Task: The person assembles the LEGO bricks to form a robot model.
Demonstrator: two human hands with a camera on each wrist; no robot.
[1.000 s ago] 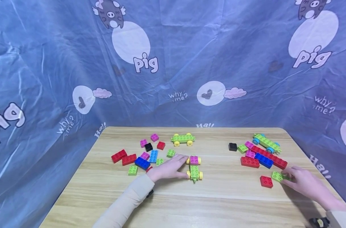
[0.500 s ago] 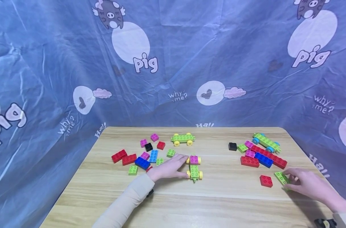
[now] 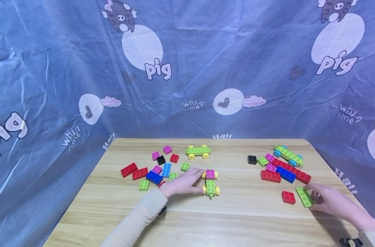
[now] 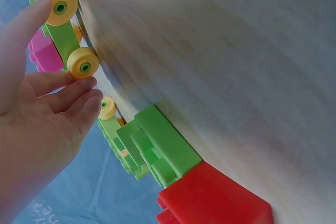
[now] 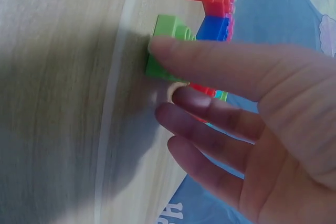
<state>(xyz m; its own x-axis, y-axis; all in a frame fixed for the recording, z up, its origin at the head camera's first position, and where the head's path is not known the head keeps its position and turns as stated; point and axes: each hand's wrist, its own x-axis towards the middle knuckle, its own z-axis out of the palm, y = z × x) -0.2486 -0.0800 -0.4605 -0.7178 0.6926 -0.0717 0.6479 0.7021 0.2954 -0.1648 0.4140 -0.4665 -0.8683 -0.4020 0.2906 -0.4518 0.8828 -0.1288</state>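
At the middle of the table, my left hand (image 3: 184, 181) holds a green toy car base (image 3: 210, 188) by its left side, thumb and index finger at the yellow wheels (image 4: 83, 62). A magenta brick (image 3: 210, 174) sits on the base's far end. The other left fingers bend loosely beside the wheel. At the right, my right hand (image 3: 332, 200) holds a long green brick (image 3: 304, 197) at the table, thumb at its near end and index finger toward its far end. In the right wrist view the thumb covers part of the green brick (image 5: 167, 24); the remaining fingers curve loosely below it.
A red brick (image 3: 288, 197) lies left of the green one. Behind it are red bricks (image 3: 270, 175), a blue brick (image 3: 285, 174), a black brick (image 3: 252, 159) and a blue-wheeled car base (image 3: 288, 156). Another yellow-wheeled base (image 3: 198, 151) stands at the back. Several bricks, including a blue one (image 3: 154, 177), lie left.
My right hand has turned the green brick, so its long side now runs from far left to near right, fully showing. The left hand and car base stay put.
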